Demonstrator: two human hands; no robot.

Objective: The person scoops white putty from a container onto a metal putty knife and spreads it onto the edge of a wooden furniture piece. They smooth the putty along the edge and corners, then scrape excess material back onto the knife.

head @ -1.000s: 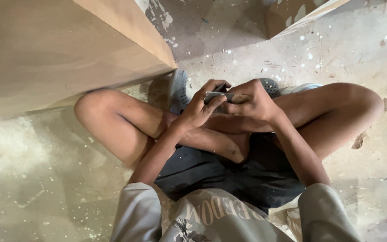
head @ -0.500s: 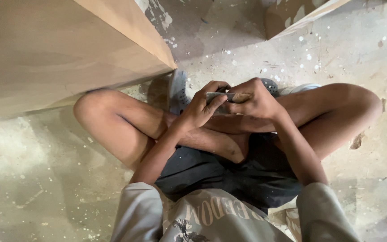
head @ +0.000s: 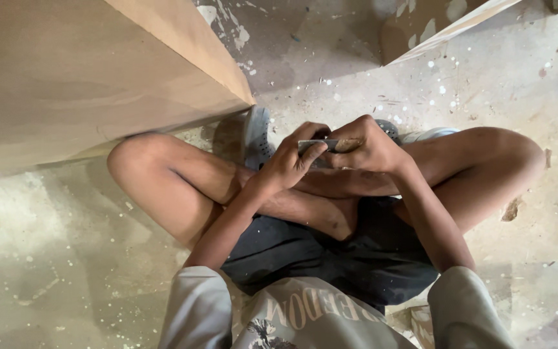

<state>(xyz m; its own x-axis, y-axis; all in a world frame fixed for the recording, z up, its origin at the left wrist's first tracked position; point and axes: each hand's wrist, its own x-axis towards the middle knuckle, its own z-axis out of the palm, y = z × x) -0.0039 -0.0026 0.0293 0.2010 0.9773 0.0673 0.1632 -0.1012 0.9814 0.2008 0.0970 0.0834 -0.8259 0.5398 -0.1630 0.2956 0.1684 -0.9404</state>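
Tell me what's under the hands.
Both the left hand and right hand pinch a small flat grey piece. Below lie crossed shins and a grey shoe; the piece's right end is covered.

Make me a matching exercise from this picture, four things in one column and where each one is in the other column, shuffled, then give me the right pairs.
Things
1. small flat grey piece
2. wooden panel
3. grey shoe
4. black shorts

Places
A. upper left, standing on the floor
B. across the lap, below the crossed legs
C. between the left hand and right hand
D. beside the panel's lower corner, left of the hands

Pairs: 1-C, 2-A, 3-D, 4-B
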